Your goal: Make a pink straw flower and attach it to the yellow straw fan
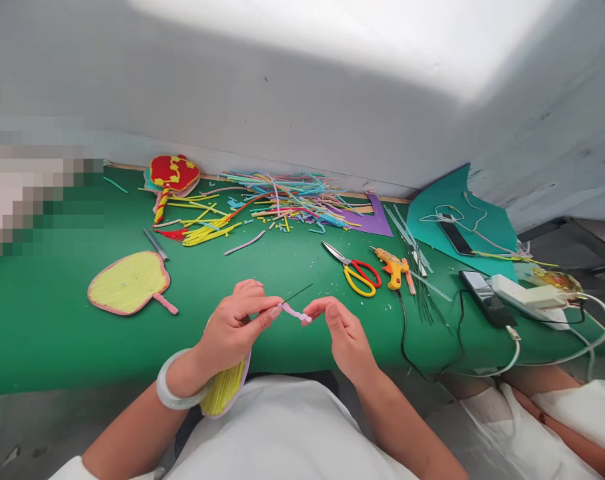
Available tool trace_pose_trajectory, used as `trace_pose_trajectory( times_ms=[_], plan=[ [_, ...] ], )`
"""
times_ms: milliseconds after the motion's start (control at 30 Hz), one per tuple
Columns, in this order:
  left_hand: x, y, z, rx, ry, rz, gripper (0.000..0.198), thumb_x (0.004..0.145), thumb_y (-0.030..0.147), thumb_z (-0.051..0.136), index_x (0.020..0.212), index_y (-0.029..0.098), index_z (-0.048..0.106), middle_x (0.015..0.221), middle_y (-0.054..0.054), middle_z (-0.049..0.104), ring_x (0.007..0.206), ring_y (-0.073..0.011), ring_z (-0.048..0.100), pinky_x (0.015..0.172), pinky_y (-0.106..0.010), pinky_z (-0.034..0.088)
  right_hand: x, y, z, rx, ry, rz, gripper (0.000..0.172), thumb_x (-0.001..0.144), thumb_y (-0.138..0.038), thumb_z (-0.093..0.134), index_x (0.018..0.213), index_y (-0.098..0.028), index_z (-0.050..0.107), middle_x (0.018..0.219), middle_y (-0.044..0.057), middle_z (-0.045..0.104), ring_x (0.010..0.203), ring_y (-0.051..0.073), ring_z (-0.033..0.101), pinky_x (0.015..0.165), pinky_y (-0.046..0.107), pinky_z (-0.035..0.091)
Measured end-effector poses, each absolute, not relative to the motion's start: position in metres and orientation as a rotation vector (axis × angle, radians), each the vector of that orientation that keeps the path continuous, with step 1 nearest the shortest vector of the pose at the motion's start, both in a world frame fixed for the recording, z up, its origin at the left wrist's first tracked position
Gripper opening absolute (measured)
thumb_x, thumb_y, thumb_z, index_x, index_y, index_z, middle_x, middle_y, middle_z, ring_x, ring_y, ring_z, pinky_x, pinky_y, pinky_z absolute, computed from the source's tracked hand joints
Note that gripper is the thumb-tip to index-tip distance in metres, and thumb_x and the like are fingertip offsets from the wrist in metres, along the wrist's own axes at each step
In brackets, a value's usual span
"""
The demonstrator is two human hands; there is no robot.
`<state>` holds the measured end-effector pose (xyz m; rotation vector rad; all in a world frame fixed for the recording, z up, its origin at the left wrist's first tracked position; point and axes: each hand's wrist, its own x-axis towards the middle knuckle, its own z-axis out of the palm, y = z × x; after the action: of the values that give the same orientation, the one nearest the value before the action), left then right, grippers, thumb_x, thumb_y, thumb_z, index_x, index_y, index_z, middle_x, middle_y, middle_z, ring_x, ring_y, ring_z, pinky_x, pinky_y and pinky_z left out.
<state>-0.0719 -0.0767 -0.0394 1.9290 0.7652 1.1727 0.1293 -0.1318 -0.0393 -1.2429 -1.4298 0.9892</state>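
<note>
My left hand [239, 327] is closed, pinching a lilac pipe cleaner [293, 312] between thumb and forefinger. A thin dark green wire [299, 292] sticks out from the same pinch, pointing up and right. Below the left hand and wrist, partly hidden, hangs a yellow fan-shaped piece [225, 392] with a lilac rim. My right hand [349, 340] has its fingertips at the far, curled end of the lilac pipe cleaner; its thumb stands apart from the fingers. A finished-looking yellow fan [129, 283] with a pink edge and handle lies to the left.
Scissors [352, 268] and a yellow glue gun [393, 268] lie beyond my right hand, with dark wires [425, 300] beside them. Pipe cleaners [287, 200] pile along the wall, near a red fan [175, 173]. Phones [482, 293] and a power strip [527, 300] sit right, beside another person's arm [562, 427].
</note>
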Motion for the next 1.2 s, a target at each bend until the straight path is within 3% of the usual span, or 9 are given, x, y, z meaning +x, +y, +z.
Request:
trace_pose_trajectory(
  times_ms=[167, 367, 533, 667, 767, 833, 1000, 1100, 1200],
  plan=[
    [-0.073, -0.078, -0.036, 2.033, 0.715, 1.141, 0.020, 0.095, 0.028, 0.056, 0.090, 0.020, 0.074, 0.060, 0.004, 0.051, 0.063, -0.0122, 0.044, 0.091, -0.038, 0.038, 0.131, -0.128, -0.034, -1.026, -1.312, 1.567, 0.037, 0.096, -0.052, 0.049, 0.083, -0.020, 0.063, 0.076, 0.001, 0.063, 0.071, 0.014, 0.059, 0.075, 0.031, 0.047],
    [-0.074, -0.077, -0.036, 2.013, 0.730, 1.093, 0.025, 0.095, 0.033, 0.056, 0.083, 0.020, 0.073, 0.057, 0.004, 0.048, 0.061, -0.0126, 0.040, 0.090, -0.038, 0.038, 0.133, -0.130, -0.032, -1.030, -1.400, 1.568, 0.030, 0.091, -0.049, 0.058, 0.081, -0.021, 0.058, 0.076, -0.001, 0.059, 0.067, 0.012, 0.055, 0.067, 0.028, 0.046],
    [-0.073, -0.077, -0.034, 1.866, 0.748, 1.004, 0.027, 0.094, 0.035, 0.056, 0.083, 0.019, 0.075, 0.052, 0.001, 0.056, 0.068, -0.0163, 0.046, 0.079, -0.035, 0.040, 0.134, -0.133, -0.029, -1.086, -1.825, 0.770, 0.017, 0.097, -0.031, 0.050, 0.084, -0.024, 0.059, 0.074, 0.001, 0.062, 0.072, 0.015, 0.053, 0.069, 0.032, 0.044],
    [-0.073, -0.076, -0.031, 1.689, 0.789, 0.845, 0.029, 0.092, 0.040, 0.058, 0.087, 0.018, 0.077, 0.060, -0.002, 0.060, 0.066, -0.0152, 0.049, 0.064, -0.029, 0.041, 0.141, -0.133, -0.041, -1.060, -2.018, 0.043, 0.014, 0.092, -0.017, 0.055, 0.094, -0.030, 0.062, 0.078, 0.000, 0.069, 0.072, 0.017, 0.057, 0.078, 0.037, 0.043],
    [-0.073, -0.076, -0.032, 1.713, 0.789, 0.842, 0.030, 0.093, 0.041, 0.057, 0.088, 0.019, 0.077, 0.062, -0.002, 0.060, 0.067, -0.0154, 0.050, 0.067, -0.030, 0.042, 0.147, -0.130, -0.048, -1.112, -2.025, -0.131, 0.015, 0.092, -0.019, 0.059, 0.098, -0.032, 0.064, 0.082, -0.001, 0.072, 0.076, 0.017, 0.061, 0.082, 0.037, 0.042],
    [-0.074, -0.075, -0.033, 1.816, 0.765, 0.916, 0.030, 0.094, 0.039, 0.056, 0.085, 0.019, 0.076, 0.056, -0.001, 0.059, 0.069, -0.0164, 0.049, 0.074, -0.033, 0.041, 0.146, -0.128, -0.047, -1.149, -1.947, 0.034, 0.011, 0.096, -0.026, 0.053, 0.097, -0.030, 0.064, 0.084, 0.001, 0.072, 0.079, 0.017, 0.061, 0.082, 0.036, 0.043],
    [-0.075, -0.075, -0.033, 1.997, 0.695, 1.058, 0.026, 0.096, 0.035, 0.055, 0.087, 0.020, 0.074, 0.057, 0.003, 0.058, 0.062, -0.0136, 0.044, 0.089, -0.039, 0.038, 0.139, -0.126, -0.029, -1.217, -1.644, 1.036, 0.050, 0.101, -0.055, 0.027, 0.091, -0.022, 0.064, 0.084, 0.005, 0.067, 0.082, 0.018, 0.061, 0.077, 0.033, 0.048],
    [-0.074, -0.076, -0.032, 2.055, 0.706, 1.071, 0.028, 0.096, 0.037, 0.053, 0.088, 0.020, 0.074, 0.058, 0.003, 0.057, 0.061, -0.0127, 0.042, 0.092, -0.040, 0.038, 0.137, -0.126, -0.023, -1.159, -1.540, 1.444, 0.049, 0.096, -0.061, 0.040, 0.079, -0.021, 0.061, 0.075, 0.002, 0.063, 0.072, 0.016, 0.059, 0.074, 0.031, 0.047],
    [-0.074, -0.077, -0.031, 2.083, 0.718, 1.052, 0.030, 0.097, 0.038, 0.051, 0.088, 0.020, 0.074, 0.058, 0.004, 0.054, 0.060, -0.0123, 0.044, 0.093, -0.041, 0.039, 0.137, -0.125, -0.025, -1.135, -1.430, 1.586, 0.043, 0.090, -0.059, 0.055, 0.071, -0.020, 0.056, 0.067, -0.002, 0.056, 0.064, 0.013, 0.052, 0.067, 0.029, 0.044]
  ],
)
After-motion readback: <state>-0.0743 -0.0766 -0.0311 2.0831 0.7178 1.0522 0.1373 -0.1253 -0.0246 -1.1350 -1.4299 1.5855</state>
